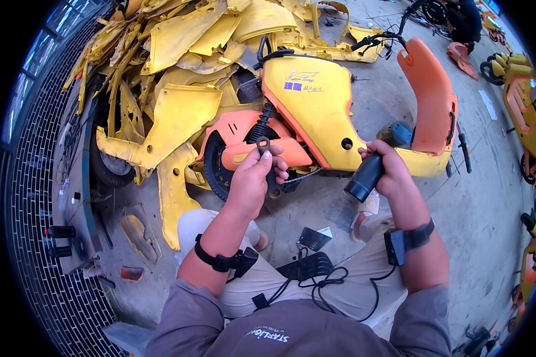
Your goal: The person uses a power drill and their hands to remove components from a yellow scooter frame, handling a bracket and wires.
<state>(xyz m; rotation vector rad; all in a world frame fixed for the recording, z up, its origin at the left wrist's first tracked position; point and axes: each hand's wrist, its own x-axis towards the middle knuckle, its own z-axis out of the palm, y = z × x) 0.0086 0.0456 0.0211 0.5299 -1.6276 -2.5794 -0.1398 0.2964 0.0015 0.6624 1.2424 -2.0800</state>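
My left hand (pixel 251 181) is closed round a dark wrench (pixel 263 143), its ring end sticking up past my thumb. In my closed right hand (pixel 393 171) is a power tool with a black cylindrical end (pixel 364 178) toward me. A rounded blue-grey part (pixel 395 133) shows beyond that hand and seems to belong to the tool; my fingers hide the join. Both hands are in front of a yellow and orange scooter (pixel 307 89). Its rear wheel (pixel 215 163) and black shock absorber (pixel 261 124) lie beyond my left hand.
Yellow body panels (pixel 184 113) are heaped at the left and back. A dark flat piece (pixel 313 239) lies on the floor between my feet. Cables (pixel 327 282) cross my lap. More scooters (pixel 525 95) line the right, and another person (pixel 463 24) is at the far right.
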